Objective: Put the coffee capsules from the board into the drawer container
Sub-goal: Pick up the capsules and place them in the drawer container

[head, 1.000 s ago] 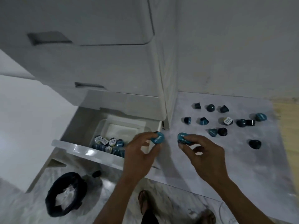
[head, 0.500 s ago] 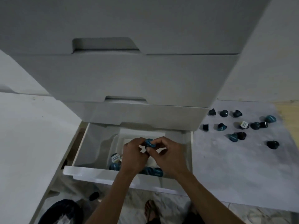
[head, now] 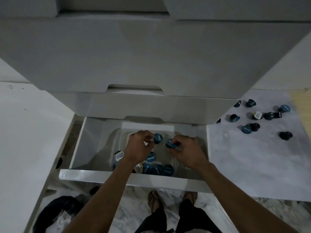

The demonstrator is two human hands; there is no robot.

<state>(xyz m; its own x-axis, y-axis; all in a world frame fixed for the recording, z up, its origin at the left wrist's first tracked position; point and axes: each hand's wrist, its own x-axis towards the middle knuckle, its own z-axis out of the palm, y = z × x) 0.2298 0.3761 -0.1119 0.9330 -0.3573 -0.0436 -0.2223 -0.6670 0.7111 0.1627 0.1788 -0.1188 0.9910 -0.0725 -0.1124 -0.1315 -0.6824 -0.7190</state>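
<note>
My left hand (head: 140,148) pinches a blue coffee capsule (head: 157,138) over the clear container (head: 116,137) inside the open bottom drawer (head: 134,178). Close beside it, my right hand (head: 185,149) grips a second blue capsule (head: 170,143) over the same container. Several capsules (head: 158,169) lie at the container's near end, one with a white lid (head: 119,155) at its left. On the pale board (head: 244,165) to the right, several dark and blue capsules (head: 255,116) lie scattered, one at the far right (head: 285,135).
The closed upper drawers (head: 134,56) overhang the open one. A white surface (head: 25,140) lies to the left. A black bag (head: 55,214) sits on the marble floor at lower left. My feet in sandals (head: 154,200) stand just below the drawer front.
Both hands carried their capsules from the board's edge to over the container in the drawer, then moved slightly apart. The view swung left and down, centring on the drawer.
</note>
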